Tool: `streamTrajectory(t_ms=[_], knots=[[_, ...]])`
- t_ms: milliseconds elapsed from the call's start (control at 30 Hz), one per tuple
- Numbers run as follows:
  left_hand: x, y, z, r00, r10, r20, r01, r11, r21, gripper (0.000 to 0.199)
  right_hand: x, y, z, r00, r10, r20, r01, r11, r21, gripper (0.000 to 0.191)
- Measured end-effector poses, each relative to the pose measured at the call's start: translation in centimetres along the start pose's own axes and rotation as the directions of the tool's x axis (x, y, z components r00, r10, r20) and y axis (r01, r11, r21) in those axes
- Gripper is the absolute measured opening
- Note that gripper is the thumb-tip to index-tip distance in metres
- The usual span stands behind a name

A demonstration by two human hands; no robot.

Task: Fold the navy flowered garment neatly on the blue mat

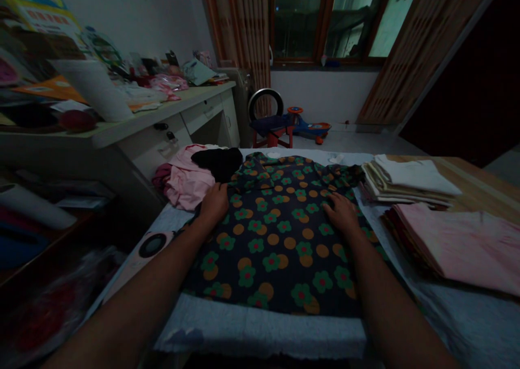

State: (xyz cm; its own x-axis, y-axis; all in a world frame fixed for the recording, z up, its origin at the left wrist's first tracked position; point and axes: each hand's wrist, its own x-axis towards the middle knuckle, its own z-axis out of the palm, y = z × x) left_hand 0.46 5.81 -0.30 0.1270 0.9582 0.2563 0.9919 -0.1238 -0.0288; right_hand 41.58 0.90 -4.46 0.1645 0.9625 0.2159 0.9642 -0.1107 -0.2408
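A dark garment with green flowers and orange dots [280, 233] lies spread out on the table, its sleeved end away from me. My left hand [216, 202] rests at its left side, fingers lying on the cloth near the sleeve. On the right part of the garment lies my right hand [343, 212], open, with thumb and fingers apart on the fabric. Just beyond my left hand are a crumpled pink cloth [189, 179] and a black cloth [221, 162].
Folded light clothes [414, 176] and a folded pink stack [467, 244] lie on the right. A blue cover [260, 328] lies under the garment. At left stands a cluttered desk [162, 111]. Beyond the table are a red stool [273, 133] and a blue ride-on toy [309, 125].
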Motion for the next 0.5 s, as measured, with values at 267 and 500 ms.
streamTrajectory(t_ms=[267, 500], knots=[[4.1, 0.1, -1.1, 0.925, -0.259, 0.279, 0.271, 0.963, -0.004, 0.040, 0.0, 0.0, 0.1, 1.000, 0.002, -0.014, -0.002, 1.000, 0.009, 0.046], [4.9, 0.6, -1.7, 0.955, -0.147, 0.257, 0.172, 0.982, -0.077, 0.031, 0.1, 0.1, 0.1, 1.000, -0.005, -0.009, 0.005, 1.000, 0.012, 0.046]])
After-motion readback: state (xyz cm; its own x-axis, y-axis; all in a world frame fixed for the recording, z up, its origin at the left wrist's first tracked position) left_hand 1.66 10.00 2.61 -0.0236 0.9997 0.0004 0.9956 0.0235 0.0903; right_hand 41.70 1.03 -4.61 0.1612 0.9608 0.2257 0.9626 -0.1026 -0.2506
